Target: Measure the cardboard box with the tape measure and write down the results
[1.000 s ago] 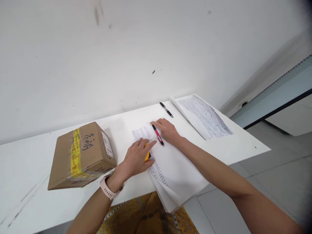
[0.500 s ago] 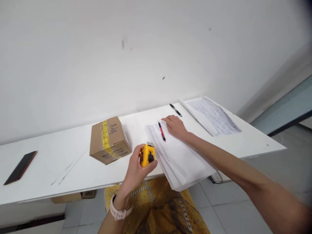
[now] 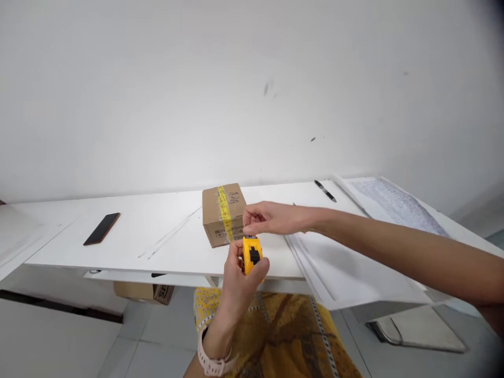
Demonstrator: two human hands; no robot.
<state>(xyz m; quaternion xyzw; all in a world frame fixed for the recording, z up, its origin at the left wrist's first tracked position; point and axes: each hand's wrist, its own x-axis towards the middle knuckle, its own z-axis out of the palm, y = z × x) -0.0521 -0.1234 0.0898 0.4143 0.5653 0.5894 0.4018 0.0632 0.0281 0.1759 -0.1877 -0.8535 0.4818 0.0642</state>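
My left hand (image 3: 238, 286), with a pink watch band on its wrist, is wrapped around a yellow and black tape measure (image 3: 247, 252) above the table's front edge. My right hand (image 3: 273, 218) reaches across from the right, fingers curled and pinched just above the top end of the tape measure. Whatever those fingertips hold, if anything, is hidden. Right behind both hands stands a brown cardboard box (image 3: 212, 207) with yellow tape and black handwriting on top; the right fingers overlap its right edge in view, and contact cannot be made out.
On the white table (image 3: 177, 210), a dark phone (image 3: 102, 228) lies to the left. To the right are a spiral notebook (image 3: 346, 268), a black pen (image 3: 325, 190) and a written sheet (image 3: 394, 199). Another cardboard box (image 3: 137, 291) is below the table. A wall (image 3: 177, 105) rises behind.
My right hand has left the notebook, moving left to the tape measure, its fingers now curled. The view has turned left, so the box appears more central. The left hand still holds the tape measure.
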